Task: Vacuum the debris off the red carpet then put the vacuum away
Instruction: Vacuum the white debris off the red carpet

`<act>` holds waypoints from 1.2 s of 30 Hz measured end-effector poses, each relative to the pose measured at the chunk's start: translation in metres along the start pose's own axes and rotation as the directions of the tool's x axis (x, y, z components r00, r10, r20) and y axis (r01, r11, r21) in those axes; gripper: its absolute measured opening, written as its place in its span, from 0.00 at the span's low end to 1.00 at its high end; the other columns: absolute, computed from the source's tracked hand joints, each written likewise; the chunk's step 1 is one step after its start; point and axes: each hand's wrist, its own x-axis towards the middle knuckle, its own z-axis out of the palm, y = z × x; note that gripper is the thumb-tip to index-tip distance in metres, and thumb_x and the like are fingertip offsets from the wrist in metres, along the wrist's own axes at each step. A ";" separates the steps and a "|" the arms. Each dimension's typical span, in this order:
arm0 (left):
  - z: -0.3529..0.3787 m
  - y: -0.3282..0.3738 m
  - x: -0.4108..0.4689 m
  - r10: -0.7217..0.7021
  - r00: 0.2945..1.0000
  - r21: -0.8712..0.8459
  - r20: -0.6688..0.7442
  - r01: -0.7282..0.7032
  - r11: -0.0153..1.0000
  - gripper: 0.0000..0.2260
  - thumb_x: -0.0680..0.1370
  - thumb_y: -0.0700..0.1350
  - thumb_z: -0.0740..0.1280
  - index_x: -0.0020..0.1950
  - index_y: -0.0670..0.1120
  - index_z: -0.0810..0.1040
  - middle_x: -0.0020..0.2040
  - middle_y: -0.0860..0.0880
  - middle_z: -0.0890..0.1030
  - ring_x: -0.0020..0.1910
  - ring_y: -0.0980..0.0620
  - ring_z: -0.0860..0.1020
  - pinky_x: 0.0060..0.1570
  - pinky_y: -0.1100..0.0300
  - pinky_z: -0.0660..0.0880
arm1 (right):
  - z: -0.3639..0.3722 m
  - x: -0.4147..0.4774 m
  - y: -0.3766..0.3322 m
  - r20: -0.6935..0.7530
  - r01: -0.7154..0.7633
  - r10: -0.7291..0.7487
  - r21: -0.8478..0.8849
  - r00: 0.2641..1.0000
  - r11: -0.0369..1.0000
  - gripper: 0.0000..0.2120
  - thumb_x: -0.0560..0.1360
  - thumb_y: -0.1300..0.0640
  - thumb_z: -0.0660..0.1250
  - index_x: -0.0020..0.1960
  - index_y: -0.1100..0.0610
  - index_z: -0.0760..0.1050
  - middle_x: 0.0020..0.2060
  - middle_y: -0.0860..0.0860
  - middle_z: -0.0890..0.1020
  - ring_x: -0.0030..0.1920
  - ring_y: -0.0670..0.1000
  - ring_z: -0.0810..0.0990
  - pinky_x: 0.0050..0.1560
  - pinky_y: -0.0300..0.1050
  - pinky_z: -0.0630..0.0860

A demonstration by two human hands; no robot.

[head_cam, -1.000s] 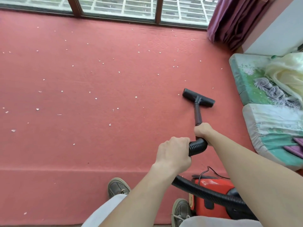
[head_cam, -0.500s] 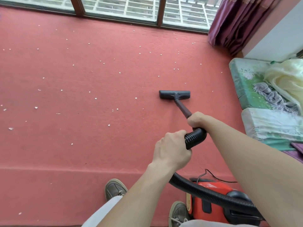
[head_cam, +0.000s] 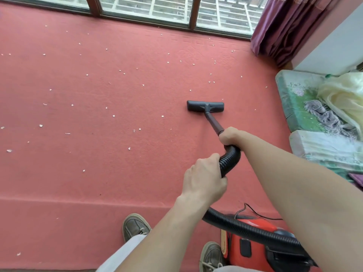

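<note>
By the feet sits the red vacuum [head_cam: 251, 242], its hose [head_cam: 230, 160] looping up. The left hand [head_cam: 204, 181] is wrapped round the hose, the right hand [head_cam: 229, 136] clenched where hose meets pipe [head_cam: 213, 122]. Beyond, the nozzle [head_cam: 205, 106] lies flat on the carpet [head_cam: 98, 183]. I'd hold it flat and push in slow, overlapping strokes, leftward and toward the window [head_cam: 147, 8], where white scraps [head_cam: 129, 148] lie scattered.

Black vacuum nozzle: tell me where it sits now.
Head view: the flat black vacuum nozzle lies on the red carpet right of centre, just beyond the right hand gripping its wand.
</note>
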 end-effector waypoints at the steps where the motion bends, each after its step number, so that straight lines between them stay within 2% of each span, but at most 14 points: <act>1: -0.002 -0.002 0.002 -0.015 1.000 -0.003 -0.006 0.015 1.000 0.07 0.74 0.46 0.66 0.49 0.49 0.69 0.42 0.46 0.79 0.43 0.38 0.78 0.41 0.51 0.73 | 0.003 0.002 -0.006 0.001 0.000 0.000 -0.002 1.000 1.000 0.17 0.80 0.58 0.55 0.63 0.67 0.73 0.48 0.59 0.80 0.45 0.58 0.77 0.46 0.48 0.75; 5: -0.009 0.000 0.001 -0.005 1.000 -0.018 -0.005 0.005 1.000 0.07 0.74 0.46 0.66 0.45 0.51 0.68 0.39 0.49 0.77 0.40 0.40 0.76 0.40 0.53 0.70 | 0.008 -0.006 0.005 0.043 -0.004 0.004 -0.012 0.999 1.000 0.17 0.80 0.58 0.55 0.64 0.66 0.73 0.50 0.59 0.80 0.46 0.59 0.77 0.43 0.46 0.72; 7: -0.014 0.007 0.000 0.026 1.000 -0.040 -0.007 -0.026 0.999 0.05 0.73 0.46 0.66 0.46 0.53 0.71 0.40 0.49 0.78 0.42 0.39 0.79 0.40 0.53 0.72 | 0.001 -0.017 0.023 0.087 -0.004 0.006 -0.023 0.996 1.000 0.17 0.78 0.57 0.56 0.62 0.62 0.75 0.50 0.57 0.81 0.46 0.59 0.79 0.40 0.45 0.73; 11: -0.020 0.019 -0.015 0.102 0.994 -0.055 0.045 -0.099 0.994 0.09 0.72 0.47 0.67 0.51 0.55 0.76 0.43 0.49 0.82 0.46 0.41 0.81 0.44 0.51 0.77 | -0.007 -0.053 0.045 0.211 0.050 -0.046 -0.014 0.976 0.999 0.15 0.76 0.55 0.60 0.60 0.52 0.77 0.51 0.55 0.82 0.50 0.58 0.83 0.49 0.51 0.80; 14: -0.029 0.011 -0.029 0.099 0.993 -0.068 0.069 -0.094 0.993 0.08 0.71 0.46 0.68 0.43 0.56 0.71 0.39 0.50 0.79 0.44 0.41 0.80 0.41 0.54 0.74 | 0.005 -0.080 0.037 0.287 0.128 -0.114 -0.032 0.951 0.991 0.15 0.76 0.56 0.62 0.61 0.56 0.77 0.50 0.56 0.82 0.42 0.55 0.82 0.44 0.49 0.81; 15: -0.034 0.006 -0.034 0.100 0.992 -0.071 0.080 -0.095 0.993 0.10 0.71 0.45 0.68 0.40 0.58 0.69 0.37 0.51 0.78 0.42 0.41 0.79 0.39 0.55 0.73 | 0.009 -0.091 0.033 0.302 0.148 -0.135 -0.023 0.944 0.989 0.14 0.77 0.58 0.62 0.60 0.58 0.78 0.48 0.56 0.82 0.38 0.53 0.81 0.38 0.45 0.80; 17: -0.043 -0.001 -0.048 0.123 0.987 -0.089 0.102 -0.114 0.989 0.14 0.70 0.44 0.68 0.36 0.61 0.66 0.34 0.53 0.76 0.39 0.44 0.77 0.38 0.56 0.70 | 0.013 -0.113 0.026 0.335 0.179 -0.161 -0.023 0.928 0.984 0.06 0.77 0.62 0.62 0.49 0.58 0.78 0.36 0.53 0.82 0.27 0.47 0.79 0.26 0.41 0.76; 19: -0.050 -0.003 -0.064 0.143 0.983 -0.122 0.111 -0.130 0.984 0.14 0.69 0.44 0.68 0.35 0.61 0.67 0.33 0.53 0.76 0.37 0.45 0.77 0.37 0.57 0.71 | 0.012 -0.134 0.018 0.384 0.230 -0.180 -0.087 0.906 0.969 0.09 0.76 0.65 0.61 0.39 0.55 0.73 0.21 0.48 0.79 0.18 0.42 0.75 0.25 0.40 0.73; 21: -0.054 -0.007 -0.077 0.151 0.984 -0.155 0.091 -0.136 0.979 0.11 0.69 0.44 0.68 0.38 0.59 0.70 0.35 0.52 0.79 0.38 0.44 0.78 0.38 0.55 0.73 | 0.014 -0.148 0.007 0.418 0.265 -0.188 -0.133 0.889 0.955 0.09 0.75 0.64 0.61 0.38 0.55 0.73 0.18 0.46 0.77 0.18 0.43 0.75 0.29 0.42 0.73; 24: -0.061 -0.022 -0.081 0.107 0.994 -0.151 0.024 -0.102 0.983 0.09 0.70 0.43 0.68 0.44 0.56 0.74 0.40 0.48 0.82 0.42 0.41 0.79 0.43 0.50 0.78 | 0.029 -0.131 -0.021 0.378 0.291 -0.216 -0.153 0.900 0.944 0.06 0.77 0.62 0.62 0.50 0.58 0.77 0.24 0.48 0.81 0.25 0.48 0.79 0.25 0.40 0.73; 25: -0.064 -0.028 -0.080 0.068 0.998 -0.134 -0.006 -0.068 0.989 0.08 0.71 0.43 0.67 0.47 0.54 0.76 0.41 0.47 0.82 0.44 0.40 0.80 0.44 0.49 0.78 | 0.036 -0.119 -0.032 0.349 0.296 -0.225 -0.164 0.910 0.941 0.09 0.77 0.60 0.62 0.54 0.59 0.78 0.31 0.51 0.83 0.30 0.51 0.79 0.27 0.41 0.74; 27: -0.069 -0.038 -0.076 -0.023 0.997 -0.101 -0.070 0.016 0.995 0.10 0.72 0.42 0.67 0.52 0.52 0.77 0.45 0.45 0.82 0.46 0.38 0.80 0.45 0.50 0.78 | 0.048 -0.093 -0.058 0.293 0.296 -0.233 -0.192 0.927 0.936 0.13 0.76 0.56 0.63 0.55 0.62 0.78 0.42 0.56 0.83 0.38 0.56 0.78 0.36 0.44 0.74; 31: -0.081 -0.046 -0.060 -0.173 0.975 -0.097 -0.136 0.161 0.982 0.10 0.73 0.41 0.66 0.54 0.49 0.77 0.48 0.44 0.81 0.49 0.38 0.80 0.47 0.50 0.77 | 0.053 -0.055 -0.102 0.193 0.282 -0.235 -0.272 0.953 0.920 0.09 0.76 0.54 0.61 0.48 0.59 0.75 0.47 0.57 0.82 0.45 0.59 0.78 0.43 0.46 0.72; 36: -0.079 -0.040 -0.047 -0.235 0.970 -0.088 -0.068 0.229 0.969 0.12 0.75 0.42 0.67 0.58 0.46 0.76 0.52 0.43 0.81 0.53 0.38 0.80 0.50 0.50 0.76 | 0.062 -0.014 -0.109 0.105 0.280 -0.260 -0.327 0.960 0.903 0.17 0.77 0.53 0.58 0.62 0.60 0.75 0.52 0.58 0.80 0.47 0.59 0.75 0.47 0.47 0.70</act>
